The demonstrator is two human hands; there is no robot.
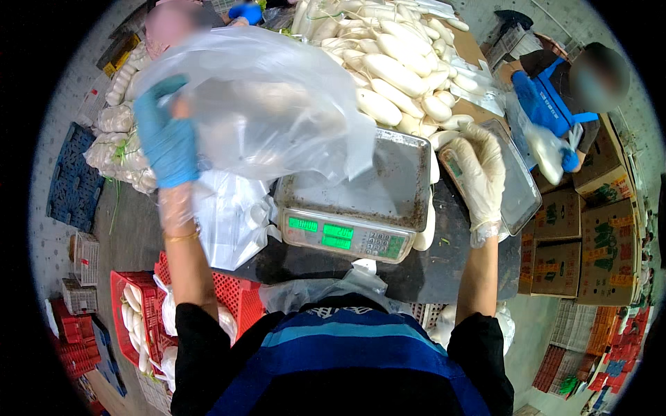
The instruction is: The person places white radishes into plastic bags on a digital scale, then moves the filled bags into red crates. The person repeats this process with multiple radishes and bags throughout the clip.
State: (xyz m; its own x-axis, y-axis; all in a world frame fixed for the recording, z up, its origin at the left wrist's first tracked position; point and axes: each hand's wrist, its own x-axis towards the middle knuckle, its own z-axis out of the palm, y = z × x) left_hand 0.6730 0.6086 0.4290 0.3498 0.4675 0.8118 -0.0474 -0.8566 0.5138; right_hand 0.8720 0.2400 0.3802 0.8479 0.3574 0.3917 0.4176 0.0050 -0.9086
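My left hand (169,135), in a blue glove, grips the edge of a clear plastic bag (265,99) that billows out to the right, blurred by motion. White plastic bags (229,218) lie flat on the table below it. Under the bag's right end stands a digital scale (359,182) with a bare, stained metal pan and lit green displays. My right hand (478,171), in a whitish glove, hangs over the left edge of a second scale (512,182); its fingers are bent and partly hidden, so its hold cannot be told. A large heap of white radishes (395,67) rises behind the scales.
Bagged white produce (117,145) is stacked at the left. A red plastic crate (135,317) with white radishes stands lower left. At the right, a person in a blue apron (554,99) holds a bag with a white radish. Cardboard boxes (606,249) are stacked below that person.
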